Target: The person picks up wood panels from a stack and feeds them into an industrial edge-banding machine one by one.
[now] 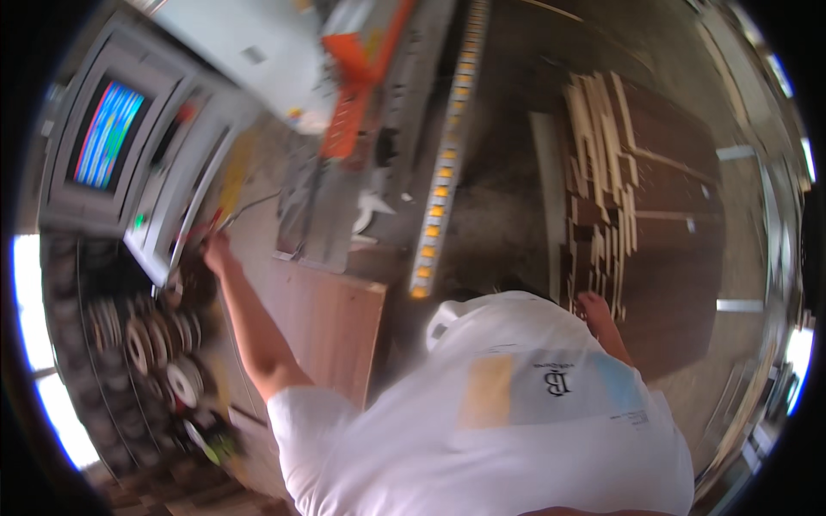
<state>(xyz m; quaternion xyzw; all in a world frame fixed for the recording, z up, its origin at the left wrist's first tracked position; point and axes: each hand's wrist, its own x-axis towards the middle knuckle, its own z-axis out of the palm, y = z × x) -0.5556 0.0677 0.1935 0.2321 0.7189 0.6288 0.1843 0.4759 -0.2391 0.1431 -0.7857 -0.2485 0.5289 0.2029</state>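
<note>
My left hand (218, 255) is stretched out to the left, below the machine's control cabinet. Its fingers are closed round a thin red tool (205, 229), with a slim dark part reaching off to the right; blur hides its exact kind. On the right, my right hand (592, 306) is at the near end of a stack of brown boards (667, 215) with pale edges. Its fingers are partly bent and blurred, and I cannot tell whether they grip a board. A brown wood-grain panel (323, 314) lies on the machine bed beside my left forearm.
A control cabinet with a lit screen (109, 133) stands at the far left. An orange machine part (348, 103) and a roller strip with yellow pieces (437, 202) run away from me. Rolls of edge banding (151, 340) sit at the left.
</note>
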